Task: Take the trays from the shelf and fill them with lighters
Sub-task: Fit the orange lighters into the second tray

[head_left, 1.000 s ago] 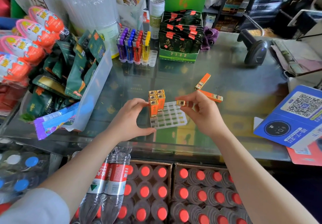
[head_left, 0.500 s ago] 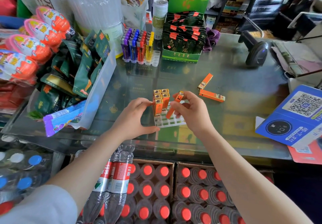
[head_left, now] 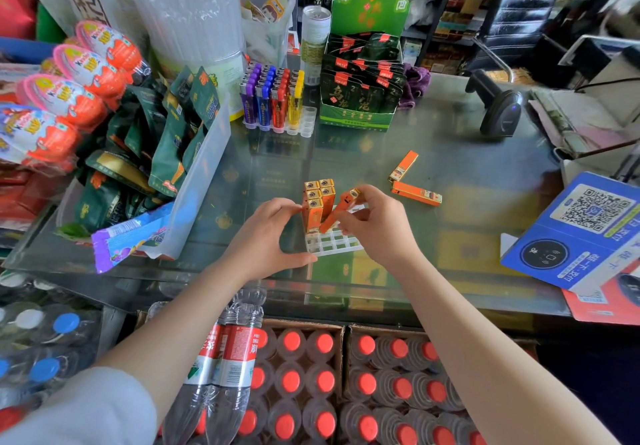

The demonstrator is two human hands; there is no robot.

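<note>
On the glass counter (head_left: 450, 154), near its front edge, the clear grid tray (head_left: 334, 244) holds five orange lighters (head_left: 316, 207) upright in its far-left corner. The left hand (head_left: 266, 240) grips the tray's left side, apparently steadying it. The right hand (head_left: 375, 228) pinches a tilted lighter (head_left: 337, 211) over the tray. Two loose lighters (head_left: 415, 193) lie toward mid-counter.

Green display box (head_left: 356, 117) header with large "2", pink egg packs (head_left: 65, 96) reading "Kinder", QR code on blue card (head_left: 575, 237)
</note>
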